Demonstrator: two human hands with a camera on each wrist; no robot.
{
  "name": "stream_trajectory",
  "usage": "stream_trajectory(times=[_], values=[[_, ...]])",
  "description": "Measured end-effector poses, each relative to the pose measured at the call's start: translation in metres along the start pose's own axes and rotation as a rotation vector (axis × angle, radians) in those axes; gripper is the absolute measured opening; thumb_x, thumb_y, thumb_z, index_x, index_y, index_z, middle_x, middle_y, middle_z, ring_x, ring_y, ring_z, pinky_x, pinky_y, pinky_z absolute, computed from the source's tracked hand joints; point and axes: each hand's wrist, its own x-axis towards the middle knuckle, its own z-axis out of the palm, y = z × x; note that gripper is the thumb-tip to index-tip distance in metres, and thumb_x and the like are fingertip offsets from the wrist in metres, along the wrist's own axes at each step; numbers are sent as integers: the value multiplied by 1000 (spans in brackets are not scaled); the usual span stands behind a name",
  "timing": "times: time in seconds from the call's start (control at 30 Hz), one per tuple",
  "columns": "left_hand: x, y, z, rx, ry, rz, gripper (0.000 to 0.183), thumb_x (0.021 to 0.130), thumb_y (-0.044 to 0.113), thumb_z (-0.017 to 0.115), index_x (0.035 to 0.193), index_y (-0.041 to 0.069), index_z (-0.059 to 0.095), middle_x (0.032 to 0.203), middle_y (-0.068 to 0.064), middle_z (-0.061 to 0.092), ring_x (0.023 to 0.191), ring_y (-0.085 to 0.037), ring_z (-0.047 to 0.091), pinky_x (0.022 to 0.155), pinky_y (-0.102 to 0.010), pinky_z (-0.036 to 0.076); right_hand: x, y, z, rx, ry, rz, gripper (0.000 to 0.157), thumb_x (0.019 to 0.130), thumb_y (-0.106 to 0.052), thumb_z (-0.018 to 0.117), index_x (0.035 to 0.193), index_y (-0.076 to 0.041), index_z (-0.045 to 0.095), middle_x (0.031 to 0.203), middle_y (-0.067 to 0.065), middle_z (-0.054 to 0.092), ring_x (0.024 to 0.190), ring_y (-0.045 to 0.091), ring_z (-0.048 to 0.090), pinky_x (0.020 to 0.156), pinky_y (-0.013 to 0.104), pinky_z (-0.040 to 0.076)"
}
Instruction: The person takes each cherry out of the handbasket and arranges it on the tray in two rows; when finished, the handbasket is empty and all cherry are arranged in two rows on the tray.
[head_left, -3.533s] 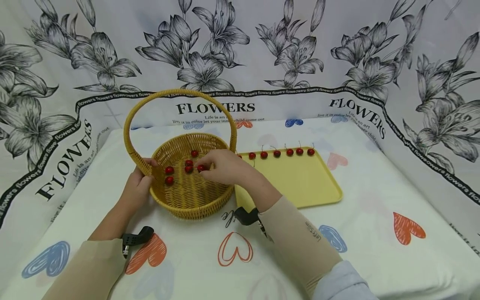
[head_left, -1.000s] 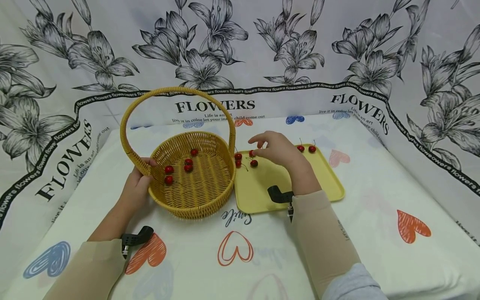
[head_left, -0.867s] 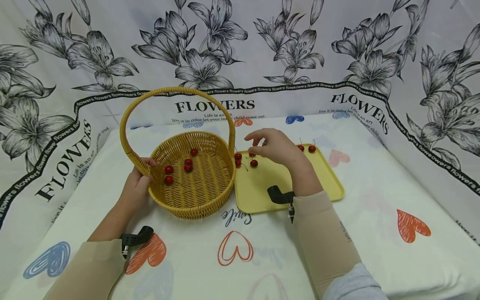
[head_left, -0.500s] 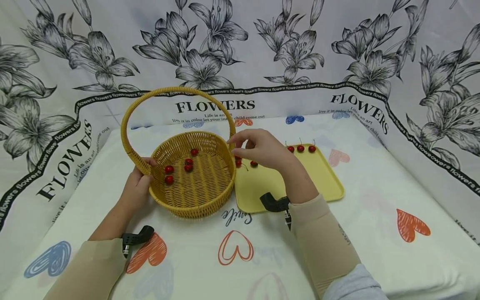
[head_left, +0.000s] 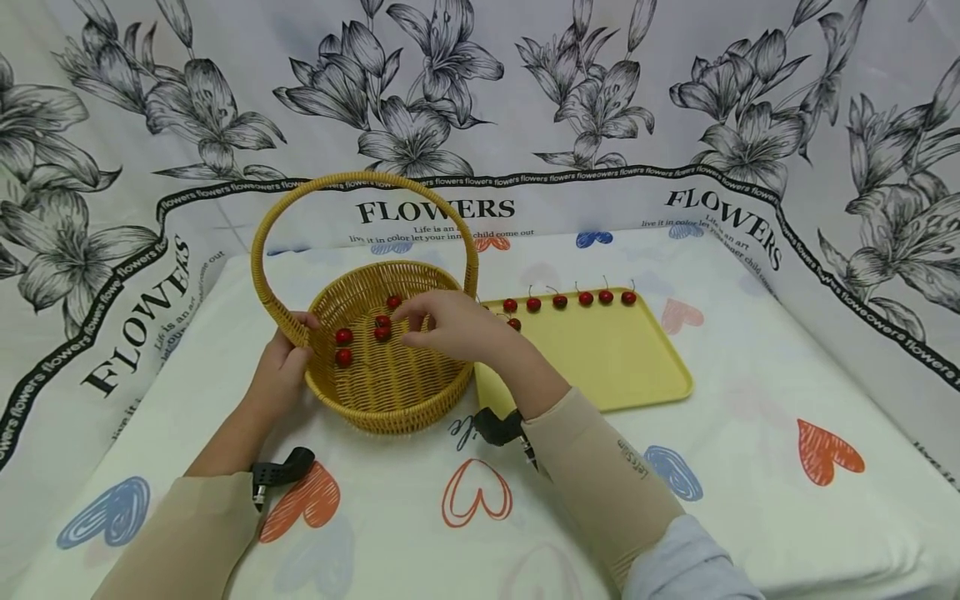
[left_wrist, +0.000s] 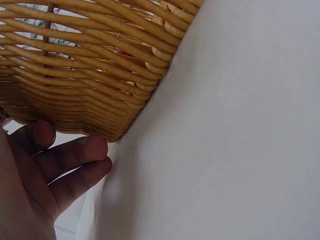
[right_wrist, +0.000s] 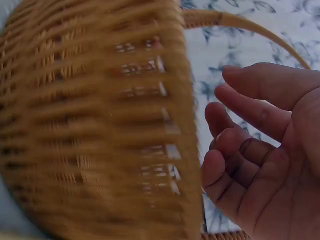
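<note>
Several red cherries (head_left: 343,357) lie inside the round yellow wicker basket (head_left: 386,412). At the basket's left side, my left hand (head_left: 279,367) holds the rim beside the foot of the tall handle (head_left: 363,177). In the left wrist view, its other fingers (left_wrist: 82,175) lie below the wicker wall. My right hand (head_left: 457,329) hangs over the right part of the basket, thumb and forefinger apart near the middle cherries (head_left: 382,333). The right wrist view shows nothing between its loosely bent fingers.
A yellow tray (head_left: 600,375) lies right of the basket. A row of stemmed cherries (head_left: 559,302) runs along its far edge, with another cherry (head_left: 513,324) just in front of the row's left part. White cloth with printed hearts (head_left: 828,450) covers the table.
3.5 seconds ago the right hand held a cherry in the basket; an extra cherry now lies on the tray. Over the last second the hand moved left from the tray to the basket.
</note>
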Motion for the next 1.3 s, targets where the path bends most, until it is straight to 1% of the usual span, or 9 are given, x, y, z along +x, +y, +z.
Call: stream_trajectory(times=[0.1, 0.3, 0.43, 0.53, 0.67, 0.8, 1.1, 1.2, 1.3], values=[[2, -1, 1, -4, -5, -5, 36, 95, 2, 34, 131, 0, 38, 140, -22, 45, 124, -35, 45, 100, -43, 43, 12, -8, 12, -40, -48, -16, 33, 99, -24, 68, 130, -15, 68, 97, -3, 64, 82, 13, 56, 72, 26, 47], [4, -3, 2, -27, -18, -19, 38, 94, 1, 34, 132, -1, 36, 143, -24, 44, 128, -38, 46, 102, -66, 39, 34, -25, 35, -143, -114, -23, 37, 99, -24, 67, 134, -12, 67, 97, -3, 65, 84, 11, 57, 72, 22, 47], [5, -3, 2, -25, -23, -20, 38, 95, 2, 34, 132, -2, 35, 142, -24, 44, 128, -40, 46, 102, -69, 37, 49, -33, 49, -238, -142, -10, 35, 102, -23, 63, 134, -10, 67, 111, -2, 67, 96, 9, 58, 84, 22, 46], [6, -2, 3, -21, -22, -20, 38, 95, 2, 34, 132, -2, 35, 140, -24, 45, 126, -39, 46, 102, -67, 38, 62, -36, 61, -337, -170, 39, 34, 105, -22, 57, 136, -13, 66, 125, -5, 66, 106, 7, 57, 93, 22, 43], [5, -3, 3, -2, -23, -7, 38, 95, 2, 34, 132, -2, 37, 136, -23, 47, 122, -36, 48, 100, -41, 44, 77, -39, 74, -436, -212, 110, 30, 105, -19, 54, 133, -15, 65, 122, -3, 65, 101, 9, 56, 87, 24, 44], [4, -7, 3, -3, -15, 2, 39, 94, 2, 35, 133, -1, 38, 134, -23, 50, 119, -34, 49, 90, -21, 40, 85, -40, 84, -509, -239, 135, 24, 104, -17, 55, 126, -17, 65, 117, -3, 65, 96, 9, 53, 83, 24, 42], [2, -4, -1, 0, 2, 3, 39, 94, 2, 34, 133, -1, 38, 137, -22, 49, 122, -35, 49, 94, -29, 42, 94, -41, 95, -693, -234, 122, 22, 106, -20, 53, 122, -20, 68, 114, -5, 66, 95, 8, 57, 85, 24, 47], [2, -4, -1, -4, 2, 2, 40, 94, 2, 34, 133, -1, 38, 138, -23, 48, 124, -35, 48, 95, -33, 42, 92, -41, 95, -712, -224, 125, 21, 107, -21, 52, 121, -20, 68, 114, -6, 66, 94, 8, 57, 85, 24, 47], [2, -4, -1, -10, 3, 11, 40, 94, 1, 34, 133, -1, 39, 137, -23, 48, 123, -34, 47, 94, -29, 41, 87, -40, 90, -674, -199, 111, 15, 105, -21, 56, 113, -18, 68, 105, -6, 66, 87, 9, 56, 79, 25, 47]])
